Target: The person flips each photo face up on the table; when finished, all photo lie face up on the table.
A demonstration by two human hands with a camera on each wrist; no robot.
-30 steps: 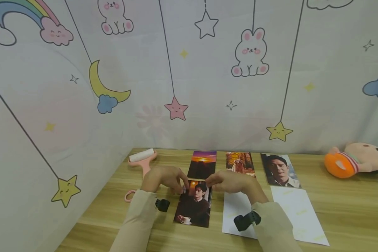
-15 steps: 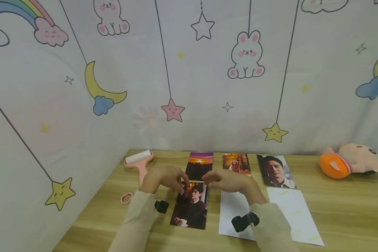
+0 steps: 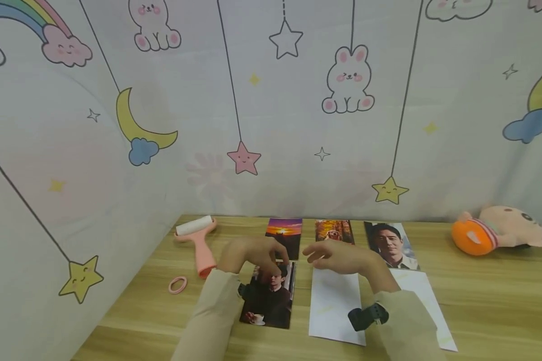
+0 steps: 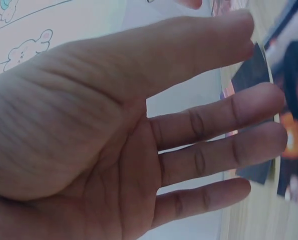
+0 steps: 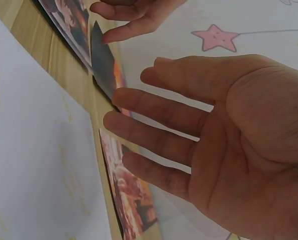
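Over the top edge of the café portrait (image 3: 271,302), your left hand (image 3: 256,252) hangs bent at the wrist, its nearly straight fingers slightly spread. Your right hand (image 3: 340,256) points toward it (fingers also apart) above the white sheet (image 3: 336,308). The portrait lies flat on the table (image 3: 140,326), just before the sunset photo (image 3: 283,231).

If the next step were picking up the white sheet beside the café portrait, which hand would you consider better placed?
Probably the right hand: empty, it appears over the far end of the white sheet in the head view. The left hand, also empty, appears over the café portrait.
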